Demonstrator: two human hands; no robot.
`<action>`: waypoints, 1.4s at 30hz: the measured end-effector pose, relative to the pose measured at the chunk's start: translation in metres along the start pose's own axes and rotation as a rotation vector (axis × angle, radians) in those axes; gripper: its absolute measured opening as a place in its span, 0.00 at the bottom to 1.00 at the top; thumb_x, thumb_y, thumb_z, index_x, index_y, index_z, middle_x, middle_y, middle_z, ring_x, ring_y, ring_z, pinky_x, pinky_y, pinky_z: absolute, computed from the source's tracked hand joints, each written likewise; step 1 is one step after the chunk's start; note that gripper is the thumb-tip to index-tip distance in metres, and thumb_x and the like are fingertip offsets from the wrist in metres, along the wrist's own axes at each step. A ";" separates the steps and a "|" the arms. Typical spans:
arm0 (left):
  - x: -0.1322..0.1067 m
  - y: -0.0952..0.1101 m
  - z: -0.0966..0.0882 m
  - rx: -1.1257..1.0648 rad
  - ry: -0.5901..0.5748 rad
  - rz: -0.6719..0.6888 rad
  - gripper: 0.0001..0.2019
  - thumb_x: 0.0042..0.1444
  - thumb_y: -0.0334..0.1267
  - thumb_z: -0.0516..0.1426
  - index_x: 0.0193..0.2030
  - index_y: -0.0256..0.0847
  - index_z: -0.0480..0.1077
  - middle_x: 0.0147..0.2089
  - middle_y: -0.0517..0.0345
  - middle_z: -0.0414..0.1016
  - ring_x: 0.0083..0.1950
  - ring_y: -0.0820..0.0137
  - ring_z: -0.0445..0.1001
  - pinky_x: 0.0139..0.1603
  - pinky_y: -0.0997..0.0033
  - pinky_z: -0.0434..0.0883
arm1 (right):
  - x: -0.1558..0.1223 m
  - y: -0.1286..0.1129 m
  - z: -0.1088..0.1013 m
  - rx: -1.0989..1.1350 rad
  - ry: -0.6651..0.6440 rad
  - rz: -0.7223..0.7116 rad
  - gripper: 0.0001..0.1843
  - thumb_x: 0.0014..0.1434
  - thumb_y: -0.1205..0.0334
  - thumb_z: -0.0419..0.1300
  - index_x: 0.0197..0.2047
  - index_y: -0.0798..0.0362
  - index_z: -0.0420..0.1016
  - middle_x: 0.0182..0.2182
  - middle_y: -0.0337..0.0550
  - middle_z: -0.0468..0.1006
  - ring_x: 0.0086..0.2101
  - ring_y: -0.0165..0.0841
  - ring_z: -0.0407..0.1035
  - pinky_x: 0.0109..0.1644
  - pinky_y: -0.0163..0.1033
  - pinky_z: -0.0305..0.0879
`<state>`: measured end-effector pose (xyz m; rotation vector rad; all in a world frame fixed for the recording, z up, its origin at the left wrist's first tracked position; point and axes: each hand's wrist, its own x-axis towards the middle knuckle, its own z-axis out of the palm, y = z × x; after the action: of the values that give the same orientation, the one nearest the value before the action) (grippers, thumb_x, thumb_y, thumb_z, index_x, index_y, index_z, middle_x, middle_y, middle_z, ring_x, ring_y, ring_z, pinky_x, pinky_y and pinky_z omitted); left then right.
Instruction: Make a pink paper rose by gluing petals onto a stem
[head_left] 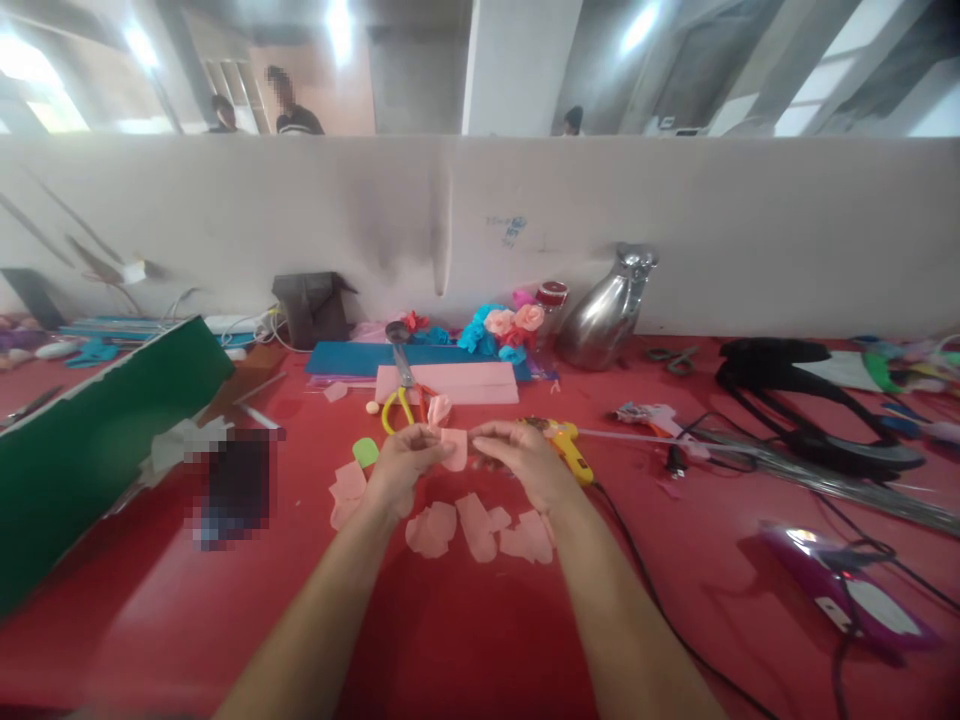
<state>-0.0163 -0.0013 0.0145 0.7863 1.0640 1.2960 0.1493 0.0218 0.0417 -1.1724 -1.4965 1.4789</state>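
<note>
My left hand (409,462) pinches a pink paper petal (454,452) between thumb and fingers, over the red table. Close by its right edge are the bent, closed fingers of my right hand (525,462); what is between them is too small to make out. Just behind the left fingers shows a small pink paper flower (439,408). Loose pink petals lie in front of the hands, a rounded one (431,530) and a long one (477,528) among them. More pink pieces (347,490) and a green petal (366,452) are left of my left hand.
Yellow-handled scissors (398,408) and folded pink paper (450,383) lie behind the hands. A yellow glue gun (574,455) with a black cord is at the right. Paper flowers (501,328) and a steel jug (609,310) stand by the wall. A green board (112,440) leans left.
</note>
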 end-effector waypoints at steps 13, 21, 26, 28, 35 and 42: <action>0.003 -0.004 -0.002 -0.009 -0.010 -0.030 0.15 0.31 0.35 0.68 0.26 0.38 0.68 0.19 0.66 0.63 0.18 0.82 0.57 0.20 0.77 0.51 | 0.000 0.004 0.002 -0.094 -0.010 -0.074 0.10 0.50 0.57 0.59 0.31 0.55 0.75 0.23 0.38 0.74 0.24 0.28 0.67 0.31 0.35 0.62; 0.002 -0.007 -0.001 0.006 0.018 -0.005 0.16 0.33 0.34 0.67 0.32 0.39 0.69 0.28 0.61 0.70 0.25 0.79 0.64 0.24 0.79 0.58 | -0.001 0.001 0.006 -0.156 0.039 -0.129 0.08 0.50 0.61 0.57 0.28 0.56 0.73 0.21 0.37 0.73 0.24 0.28 0.66 0.31 0.34 0.61; 0.000 -0.004 0.002 0.070 0.063 0.094 0.11 0.35 0.35 0.66 0.25 0.38 0.70 0.25 0.62 0.69 0.24 0.80 0.63 0.25 0.79 0.60 | -0.001 0.003 0.011 -0.291 0.149 -0.182 0.08 0.50 0.60 0.56 0.28 0.55 0.74 0.24 0.41 0.76 0.26 0.31 0.68 0.32 0.35 0.62; -0.001 -0.002 0.004 0.086 0.017 0.044 0.10 0.37 0.38 0.66 0.28 0.37 0.72 0.25 0.60 0.70 0.22 0.80 0.62 0.24 0.78 0.59 | -0.002 0.003 0.013 -0.330 0.145 -0.195 0.08 0.50 0.61 0.56 0.28 0.55 0.74 0.25 0.42 0.77 0.28 0.32 0.70 0.33 0.36 0.63; -0.004 0.000 0.009 0.054 -0.037 -0.051 0.12 0.34 0.38 0.67 0.27 0.34 0.74 0.23 0.60 0.70 0.19 0.83 0.57 0.19 0.78 0.52 | 0.000 0.005 0.014 -0.341 0.126 -0.197 0.09 0.49 0.62 0.55 0.30 0.54 0.75 0.27 0.41 0.78 0.29 0.33 0.71 0.34 0.35 0.64; 0.005 -0.002 -0.006 0.041 0.134 -0.061 0.13 0.32 0.37 0.66 0.25 0.34 0.71 0.19 0.63 0.65 0.17 0.85 0.52 0.19 0.78 0.48 | 0.001 0.003 -0.002 -0.423 0.154 -0.078 0.06 0.46 0.63 0.55 0.26 0.54 0.72 0.21 0.39 0.75 0.25 0.31 0.69 0.29 0.33 0.62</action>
<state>-0.0210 0.0023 0.0097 0.6996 1.2156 1.2920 0.1517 0.0230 0.0389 -1.4168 -1.7745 1.0198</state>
